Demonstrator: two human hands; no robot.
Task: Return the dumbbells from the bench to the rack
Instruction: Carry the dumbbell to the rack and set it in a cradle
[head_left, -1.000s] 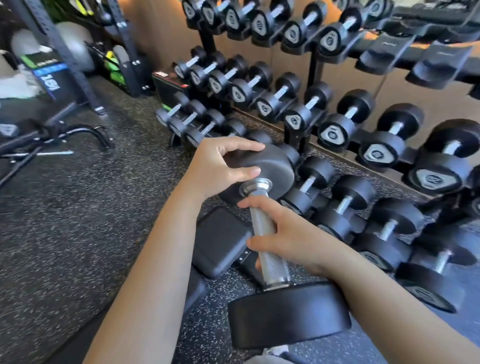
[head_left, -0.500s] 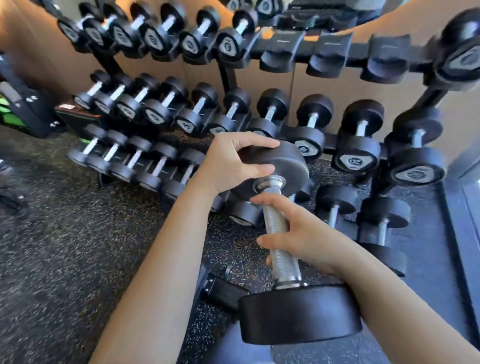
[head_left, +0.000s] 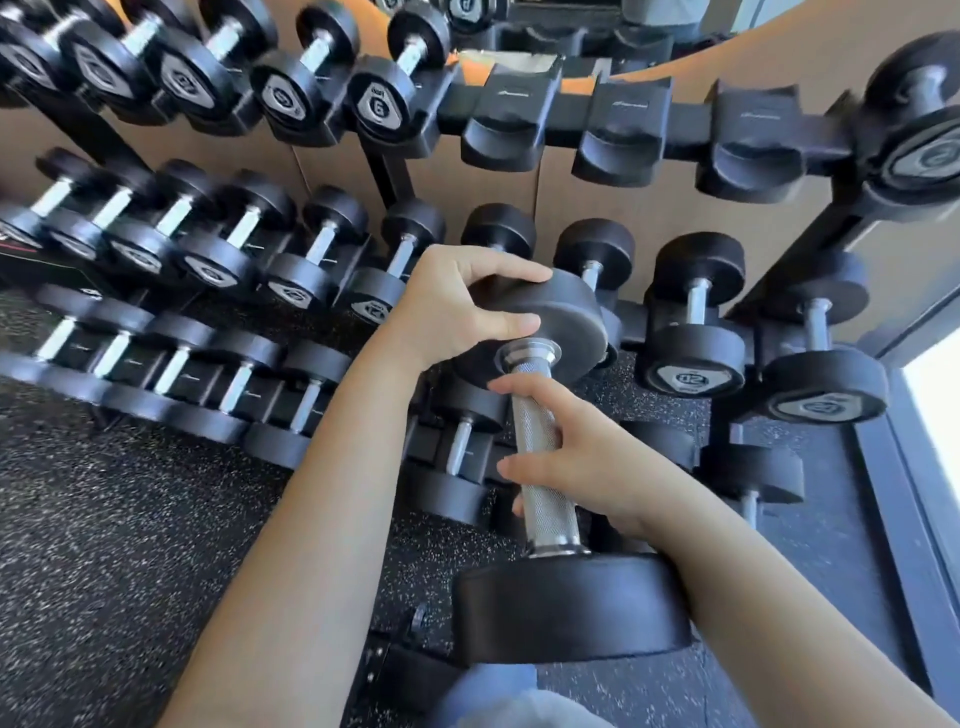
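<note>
Head view: the left hand (head_left: 462, 306) clasps the far weight of a dumbbell (head_left: 571, 608), fingers over its rim and thumb on its inner face, while the right hand (head_left: 571, 462) curls its fingers round the knurled steel handle. The dumbbell hangs in the air between the two hands, its handle steep. Its near weight sits low by the right wrist and its far weight is up in front of the middle row of the rack (head_left: 389, 171). Three rows of black stored dumbbells (head_left: 696, 358) fill the rack — three cradles (head_left: 509, 119) sit side by side on the top row. Below lies the speckled rubber floor (head_left: 104, 519).
</note>
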